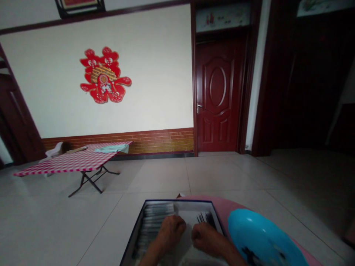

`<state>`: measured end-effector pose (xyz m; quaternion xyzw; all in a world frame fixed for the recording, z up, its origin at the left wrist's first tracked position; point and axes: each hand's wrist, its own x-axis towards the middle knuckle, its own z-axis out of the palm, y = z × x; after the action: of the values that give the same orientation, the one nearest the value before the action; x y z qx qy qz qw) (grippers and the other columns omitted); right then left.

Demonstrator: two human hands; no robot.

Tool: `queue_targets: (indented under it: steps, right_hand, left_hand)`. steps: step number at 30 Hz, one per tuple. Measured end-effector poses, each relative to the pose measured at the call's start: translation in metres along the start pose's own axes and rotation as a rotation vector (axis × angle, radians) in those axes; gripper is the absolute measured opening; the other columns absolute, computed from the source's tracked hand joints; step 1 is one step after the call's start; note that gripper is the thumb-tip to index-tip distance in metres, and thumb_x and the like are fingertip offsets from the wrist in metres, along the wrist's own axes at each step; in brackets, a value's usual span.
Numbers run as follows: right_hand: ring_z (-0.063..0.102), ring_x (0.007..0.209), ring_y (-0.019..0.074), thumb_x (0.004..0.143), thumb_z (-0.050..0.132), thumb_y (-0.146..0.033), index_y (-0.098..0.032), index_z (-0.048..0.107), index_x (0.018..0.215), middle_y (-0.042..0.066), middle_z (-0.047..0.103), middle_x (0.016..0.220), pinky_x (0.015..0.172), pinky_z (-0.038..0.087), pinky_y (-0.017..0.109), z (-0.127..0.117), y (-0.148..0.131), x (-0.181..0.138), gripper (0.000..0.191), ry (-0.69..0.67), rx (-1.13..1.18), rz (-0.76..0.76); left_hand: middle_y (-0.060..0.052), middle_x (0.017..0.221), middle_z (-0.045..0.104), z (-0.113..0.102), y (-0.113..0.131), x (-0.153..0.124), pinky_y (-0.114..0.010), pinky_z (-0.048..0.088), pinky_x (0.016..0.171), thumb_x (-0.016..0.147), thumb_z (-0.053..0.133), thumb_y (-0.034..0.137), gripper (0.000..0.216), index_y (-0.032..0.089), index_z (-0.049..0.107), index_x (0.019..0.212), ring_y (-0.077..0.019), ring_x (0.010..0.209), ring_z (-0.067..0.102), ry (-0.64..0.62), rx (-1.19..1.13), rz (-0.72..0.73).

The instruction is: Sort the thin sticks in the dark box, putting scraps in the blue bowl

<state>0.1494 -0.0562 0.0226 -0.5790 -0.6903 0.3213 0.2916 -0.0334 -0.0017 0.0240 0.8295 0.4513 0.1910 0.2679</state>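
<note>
Left hand [172, 228] and right hand [205, 237] are held curled, pinch unclear, over the box [190, 215], placed at the worktop's [222, 207] edge, probably for reach.

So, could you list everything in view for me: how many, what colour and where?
Rectangular dark-rimmed tray: one, pale inside, bottom centre
Thin blurred strips: several, grey, tray's left side
Fork-like tined utensils: count unclear, dark, tray's right side
Glossy plastic-looking basin: one, blue, right of tray; dark shapes inside unclear
Rounded tabletop: one, pink, beneath basin
Checked-cloth folding table: one, pink-and-white, left
Flat cloth: one, pale green, on folding table
Cut-out ornament: one, red and gold, on cream wall
Oval-panelled door: one, dark red, right of ornament
Dark-framed hanging: one, reddish inside, top left
Floor tiles: several, grey, across floor
Left hand: one, bare, over tray
Right hand: one, bare, near utensils
</note>
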Motion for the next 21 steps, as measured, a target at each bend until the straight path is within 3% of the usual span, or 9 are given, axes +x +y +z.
queue_targets:
  steps: [2,4,6,9,13,17,21]
  right_hand:
    - [0.063,0.067,0.0177,0.059,0.054,-0.015,-0.020,0.072,0.062,-0.001,0.070,0.062,0.060,0.041,0.024,-0.010,0.001,0.008,0.019,0.059,0.056,-0.011]
    - [0.063,0.069,0.0179,0.062,0.056,-0.019,-0.019,0.072,0.066,-0.001,0.071,0.066,0.061,0.042,0.024,-0.016,0.005,0.019,0.016,0.148,0.132,0.037]
    - [0.064,0.066,0.0178,0.065,0.056,-0.023,-0.018,0.072,0.071,0.000,0.071,0.066,0.060,0.044,0.025,-0.017,0.009,0.032,0.018,0.264,0.212,0.122]
    - [0.065,0.063,0.0178,0.071,0.053,-0.027,-0.017,0.071,0.082,0.002,0.072,0.069,0.057,0.046,0.025,-0.012,0.011,0.048,0.023,0.409,0.253,0.229]
    - [0.067,0.069,0.0178,0.079,0.049,-0.029,-0.018,0.069,0.083,0.004,0.075,0.078,0.059,0.047,0.023,-0.005,0.007,0.058,0.024,0.445,0.172,0.236]
    - [0.067,0.073,0.0193,0.083,0.044,-0.021,-0.019,0.067,0.068,0.005,0.074,0.073,0.066,0.046,0.025,-0.003,0.012,0.049,0.028,0.433,-0.045,0.235]
    - [0.067,0.088,0.0246,0.075,0.053,-0.008,-0.016,0.070,0.069,0.014,0.074,0.087,0.078,0.045,0.029,0.005,0.019,0.031,0.020,0.378,-0.300,0.272]
  left_hand:
    - [-0.001,0.057,0.055,0.009,0.001,0.011,-0.029,0.045,0.064,0.085,0.040,0.036,0.038,0.017,0.061,0.059,-0.0169,0.060,0.056,-0.018,-0.112,-0.065]
    - [-0.001,0.055,0.054,0.017,0.002,0.020,-0.026,0.043,0.053,0.088,0.033,0.045,0.048,0.015,0.062,0.064,-0.0146,0.052,0.053,-0.050,-0.214,-0.105]
    - [-0.001,0.060,0.058,0.023,0.004,0.027,-0.024,0.042,0.048,0.085,0.035,0.053,0.051,0.013,0.067,0.083,-0.0136,0.051,0.053,-0.085,-0.312,-0.117]
    - [-0.001,0.068,0.062,0.030,0.011,0.036,-0.023,0.043,0.049,0.077,0.048,0.057,0.058,0.012,0.061,0.112,-0.0133,0.054,0.056,-0.101,-0.415,-0.102]
    - [0.000,0.065,0.062,0.033,0.015,0.045,-0.025,0.044,0.053,0.077,0.051,0.043,0.044,0.014,0.062,0.109,-0.0147,0.053,0.058,0.039,-0.371,0.011]
    - [-0.001,0.066,0.063,0.029,0.006,0.047,-0.027,0.046,0.059,0.081,0.042,0.027,0.030,0.017,0.062,0.101,-0.0173,0.060,0.061,0.220,-0.223,0.042]
    - [-0.005,0.074,0.065,0.023,0.001,0.039,-0.029,0.045,0.068,0.092,0.033,0.033,0.031,0.020,0.060,0.089,-0.0199,0.072,0.064,0.344,-0.163,0.020]
